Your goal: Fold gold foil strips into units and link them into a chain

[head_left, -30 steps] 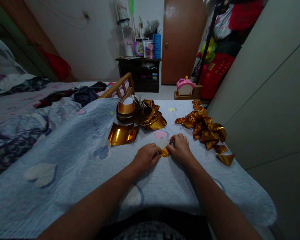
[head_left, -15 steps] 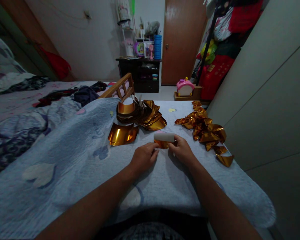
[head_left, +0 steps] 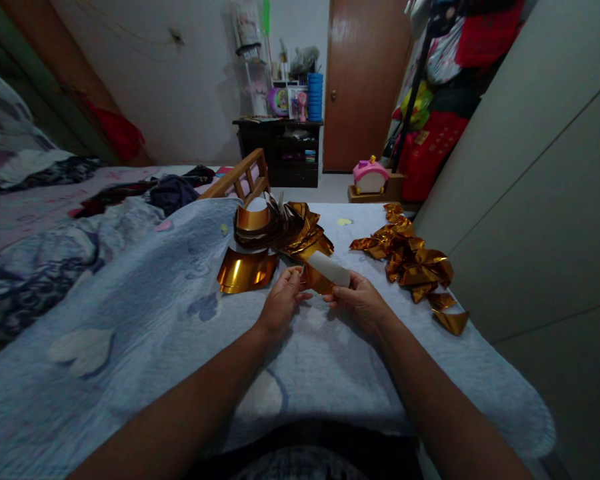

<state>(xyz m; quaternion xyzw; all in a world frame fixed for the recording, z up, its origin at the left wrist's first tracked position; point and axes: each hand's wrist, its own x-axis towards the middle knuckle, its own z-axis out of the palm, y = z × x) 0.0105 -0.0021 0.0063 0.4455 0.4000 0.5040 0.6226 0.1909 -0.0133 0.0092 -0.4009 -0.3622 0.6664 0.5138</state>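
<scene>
Between my two hands is a curled sheet of gold foil paper (head_left: 329, 269), its pale back showing along the upper side and gold below. My left hand (head_left: 283, 300) pinches the sheet's left corner between thumb and fingers. My right hand (head_left: 357, 300) grips its right end, thumb on the near side. Just beyond my left hand lie a few flat gold sheets (head_left: 247, 270). Behind them a fanned stack of gold foil sheets (head_left: 280, 227) spreads out. To the right of my right hand sits a heap of folded gold foil pieces (head_left: 410, 257).
A pale blue blanket (head_left: 205, 353) with heart shapes covers the surface under my hands. A wooden rail (head_left: 240, 175) stands at its far left corner, beside a bed with clothes (head_left: 173, 192). Along the right edge runs a pale cabinet (head_left: 545, 200). A pink toy (head_left: 371, 177) is beyond the far edge.
The foil sheet has tilted, its left end rising and its right end lower. My left hand has moved slightly left and turned, now pinching the left corner.
</scene>
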